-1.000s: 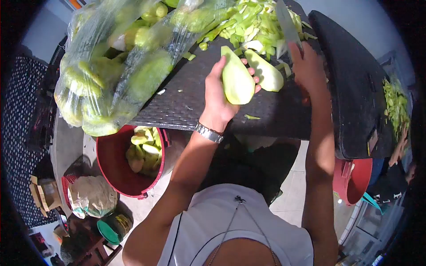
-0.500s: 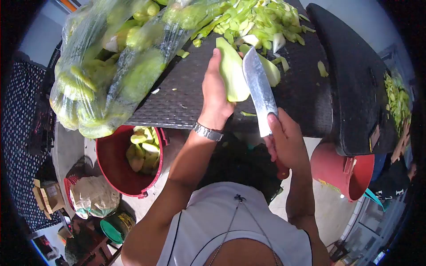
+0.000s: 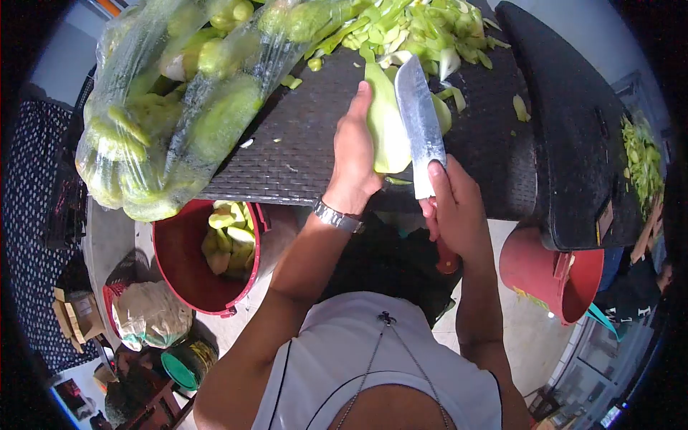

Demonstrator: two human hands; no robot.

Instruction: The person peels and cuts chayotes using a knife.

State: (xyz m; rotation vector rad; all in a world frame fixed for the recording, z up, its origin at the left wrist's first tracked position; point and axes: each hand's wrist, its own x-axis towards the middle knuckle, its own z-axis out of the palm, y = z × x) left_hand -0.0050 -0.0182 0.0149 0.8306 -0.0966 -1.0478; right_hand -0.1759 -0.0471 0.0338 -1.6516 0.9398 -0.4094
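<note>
My left hand [image 3: 356,147] is closed around a pale green, peeled fruit [image 3: 387,125] that looks like a green mango, held upright above the table. In my right hand [image 3: 456,208] is a wide-bladed knife [image 3: 421,122] with a reddish handle, its blade pointing up and away from me. The blade stands along the fruit's right side; whether its edge touches cannot be made out. Another pale green piece shows partly behind the blade. Beyond my hands lies a heap of green peelings [image 3: 423,32] on the dark woven table [image 3: 301,154].
A clear plastic bag [image 3: 179,122] of green fruits overhangs the table's left edge. Below it stands a red bucket [image 3: 172,251] with peeled fruits inside. Another red bucket [image 3: 530,265] sits at the lower right. A dark chair back [image 3: 573,136] borders the table on the right.
Both hands have moved slightly. The fruit has turned and come a little nearer, and the knife blade has shifted, now more upright and covering more of the piece behind it.
</note>
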